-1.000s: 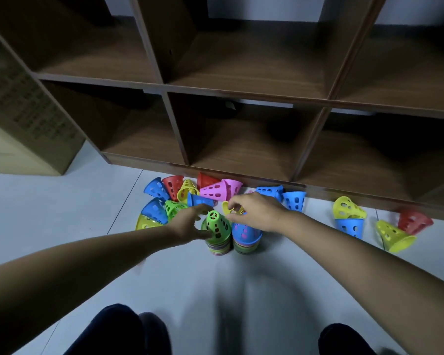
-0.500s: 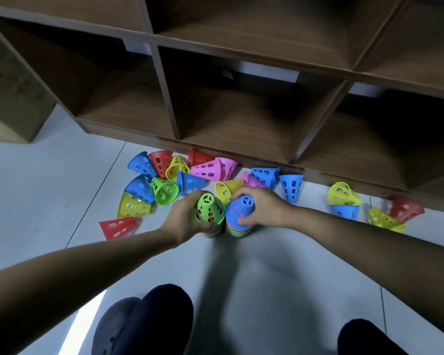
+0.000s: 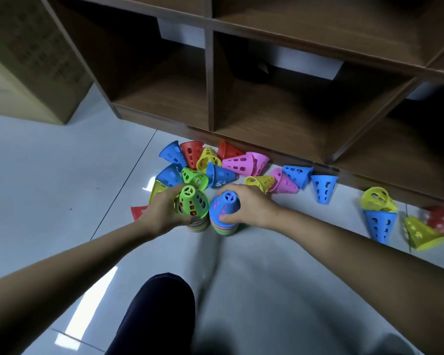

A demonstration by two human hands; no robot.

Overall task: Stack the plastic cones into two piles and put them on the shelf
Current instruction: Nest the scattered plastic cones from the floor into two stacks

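Two piles of perforated plastic cones stand side by side on the floor. My left hand point(image 3: 162, 211) grips the left pile point(image 3: 194, 204), which has a green cone on top. My right hand point(image 3: 251, 204) grips the right pile point(image 3: 224, 207), topped by a blue cone. Behind them, several loose cones point(image 3: 215, 165) in blue, red, yellow, green and pink lie on their sides in front of the wooden shelf point(image 3: 210, 80). Further loose cones point(image 3: 379, 219) lie at the right.
The shelf's lowest compartments stand open just behind the cones. A cardboard box point(image 3: 28, 60) sits at the far left beside the shelf. My dark-trousered knee point(image 3: 159, 311) fills the lower middle. The floor point(image 3: 49, 188) is pale glossy tile.
My left hand closed on the green-topped pile and my right hand came down onto the blue-topped pile. The view dropped and shifted, so the shelf looks closer.
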